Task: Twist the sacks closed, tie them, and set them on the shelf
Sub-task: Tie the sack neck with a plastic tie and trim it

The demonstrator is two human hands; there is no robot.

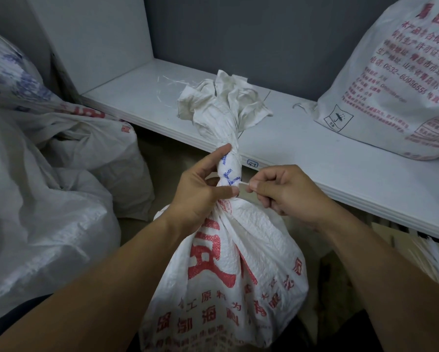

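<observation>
Head view: left hand curled round twisted neck of sack, right hand grip pinching white tie.

sack: bottom cut by lower edge. left hand grips the neck, its far fingers hidden behind it. tie: only a short white bit shows, rest hidden in right hand pinch; can't tell if knotted. shelf sack cropped top and right. left sacks cropped at left edge. label too small to read.
</observation>
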